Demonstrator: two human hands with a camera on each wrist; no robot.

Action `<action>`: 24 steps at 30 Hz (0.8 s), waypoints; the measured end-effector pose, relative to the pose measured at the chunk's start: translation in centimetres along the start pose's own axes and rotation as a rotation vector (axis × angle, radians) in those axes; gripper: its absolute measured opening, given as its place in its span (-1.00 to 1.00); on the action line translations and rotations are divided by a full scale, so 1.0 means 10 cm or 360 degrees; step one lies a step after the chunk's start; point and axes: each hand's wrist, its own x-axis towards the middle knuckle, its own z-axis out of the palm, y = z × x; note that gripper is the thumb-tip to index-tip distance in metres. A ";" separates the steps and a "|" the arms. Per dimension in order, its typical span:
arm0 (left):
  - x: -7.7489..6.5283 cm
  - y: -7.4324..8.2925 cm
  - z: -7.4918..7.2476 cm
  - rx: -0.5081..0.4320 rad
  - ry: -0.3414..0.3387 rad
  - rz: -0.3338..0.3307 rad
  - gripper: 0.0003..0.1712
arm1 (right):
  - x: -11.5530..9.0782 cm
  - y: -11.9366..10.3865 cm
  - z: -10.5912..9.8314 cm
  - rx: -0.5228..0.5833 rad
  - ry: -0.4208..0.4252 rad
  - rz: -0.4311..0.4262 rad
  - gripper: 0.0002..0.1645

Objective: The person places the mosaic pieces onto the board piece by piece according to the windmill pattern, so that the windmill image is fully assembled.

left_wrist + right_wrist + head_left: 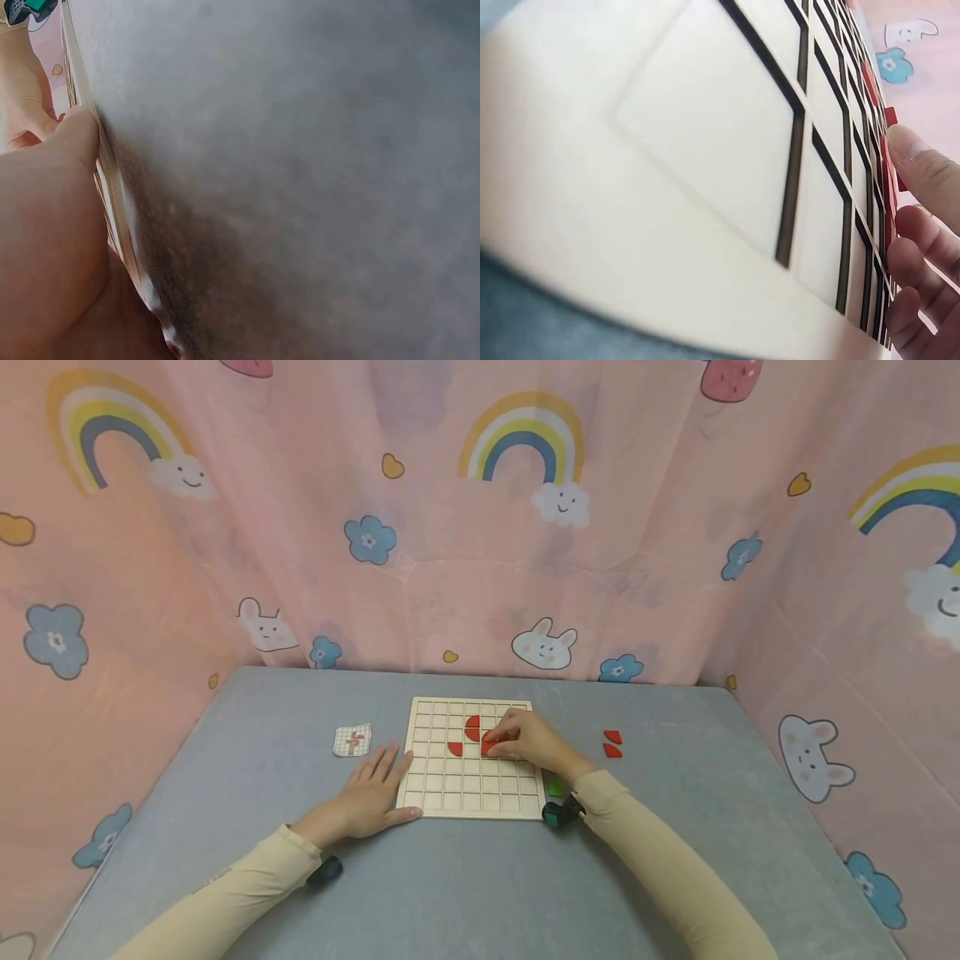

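Note:
A pale wooden grid board (470, 804) lies on the table with red quarter-round pieces set in its squares, among them one red piece (455, 749) left of centre. My right hand (536, 739) is over the board's right half and pinches a red piece (891, 116) between thumb and fingers. Another red piece lies beneath those fingertips, partly hidden. My left hand (367, 795) rests beside the board's lower left corner, its fingers extended along the left edge. In the left wrist view, its thumb (77, 139) touches the board's edge.
Left of the board lies a small card (352, 740) with a pinwheel pattern on a grid. Two loose red pieces (612, 750) lie to the right. A green piece (556, 787) sits near the right wrist, partly hidden. A pink patterned curtain (450, 602) surrounds the grey table (480, 893).

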 end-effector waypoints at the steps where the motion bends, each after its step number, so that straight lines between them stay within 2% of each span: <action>1: 0.00 0.01 -0.01 0.0003 0.0002 -0.0002 0.08 | 0.01 -0.01 0.01 0.0009 -0.0004 -0.0005 -0.74; 7: -0.01 0.02 -0.01 0.0002 0.0007 0.0000 0.08 | 0.04 -0.03 0.05 0.0003 -0.0009 -0.0012 -0.76; 10: 0.01 -0.02 0.02 0.0002 0.0005 0.0007 0.10 | 0.06 -0.06 0.06 -0.0013 -0.0013 -0.0018 -0.76; 17: 0.05 -0.13 0.13 0.0013 0.0074 0.0041 0.10 | 0.11 -0.09 0.10 -0.0044 -0.0037 -0.0037 -0.77; 24: 0.05 -0.14 0.14 0.0015 0.0088 0.0045 0.09 | 0.17 -0.08 0.14 -0.0106 -0.0041 -0.0075 -0.77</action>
